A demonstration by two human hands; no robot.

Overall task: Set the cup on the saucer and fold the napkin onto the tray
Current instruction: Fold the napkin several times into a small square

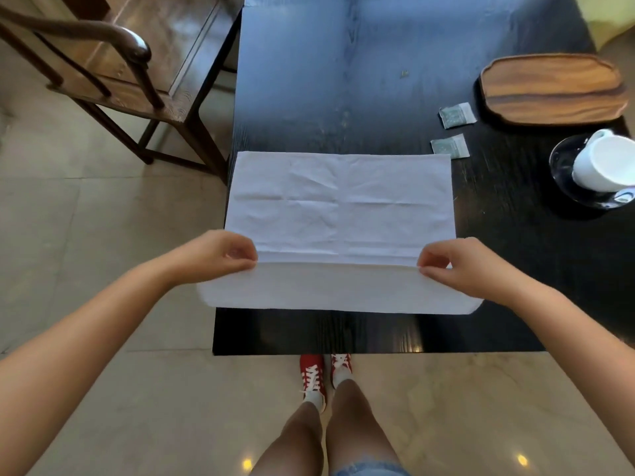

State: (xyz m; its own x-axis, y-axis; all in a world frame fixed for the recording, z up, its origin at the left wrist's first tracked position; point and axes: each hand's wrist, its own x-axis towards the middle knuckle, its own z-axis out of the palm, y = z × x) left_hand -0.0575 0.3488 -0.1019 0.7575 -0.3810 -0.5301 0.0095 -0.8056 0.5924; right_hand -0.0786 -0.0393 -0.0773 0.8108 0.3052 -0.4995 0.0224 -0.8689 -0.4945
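Head view: mid-fold on white cloth napkin (340,207) spread across black counter (515,269), left hand (220,255) and right hand (457,266) pinching near edge; next, carrying over evenly.

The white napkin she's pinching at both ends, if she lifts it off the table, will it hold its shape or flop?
Probably flop: the napkin shows soft wrinkles and creases, like thin cloth. Held only where the left hand and right hand pinch it, its middle would likely sag. It looks light, and may slide easily on the smooth dark table.
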